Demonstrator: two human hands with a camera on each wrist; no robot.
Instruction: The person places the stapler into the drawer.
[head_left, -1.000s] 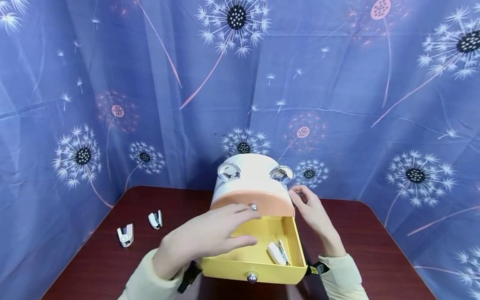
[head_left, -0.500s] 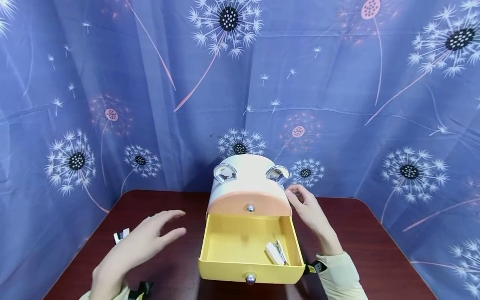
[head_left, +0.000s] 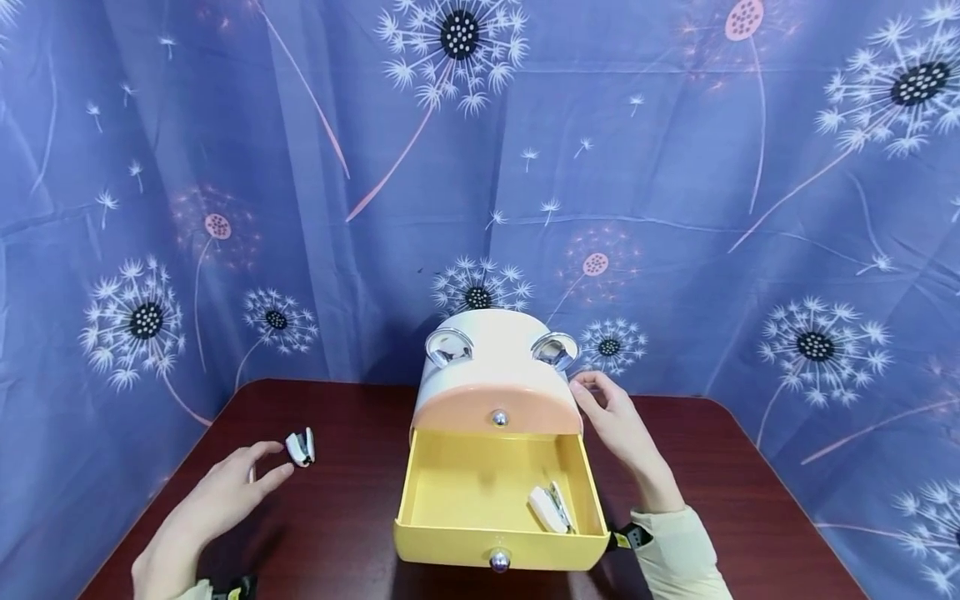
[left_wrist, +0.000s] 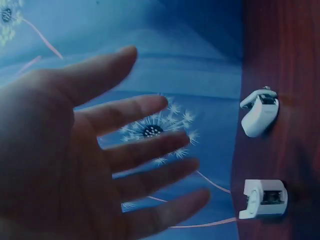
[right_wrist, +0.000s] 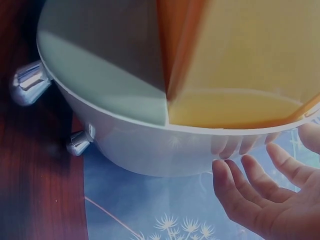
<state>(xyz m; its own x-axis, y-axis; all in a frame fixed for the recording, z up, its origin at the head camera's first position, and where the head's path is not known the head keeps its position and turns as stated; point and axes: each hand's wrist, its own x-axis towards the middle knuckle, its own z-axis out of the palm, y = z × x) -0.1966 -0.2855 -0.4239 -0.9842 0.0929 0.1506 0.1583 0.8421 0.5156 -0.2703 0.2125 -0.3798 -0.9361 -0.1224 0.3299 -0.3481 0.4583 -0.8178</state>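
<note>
A white drawer box [head_left: 498, 354] with a peach front and shiny round eyes stands on the table. Its yellow drawer [head_left: 442, 546] is pulled out and holds a small white stapler [head_left: 550, 508] at the right. My left hand [head_left: 213, 500], fingers spread and relaxed, hovers beside a second white stapler [head_left: 302, 447] on the left of the table. A third stapler [left_wrist: 265, 199] shows in the left wrist view; my hand mostly hides it in the head view. With bent, relaxed fingers [right_wrist: 227, 177], my right hand [head_left: 622, 425] rests at the box's right side.
The dark red wooden table [head_left: 360, 500] has rounded back corners. Behind and beside it hangs a blue curtain [head_left: 375, 292] with a dandelion print. A silver knob [head_left: 499, 560] sticks out from the drawer front.
My left hand has moved from over the drawer leftward to the staplers on the table. The right hand has stayed at the box, and the drawer and its stapler look unchanged.
</note>
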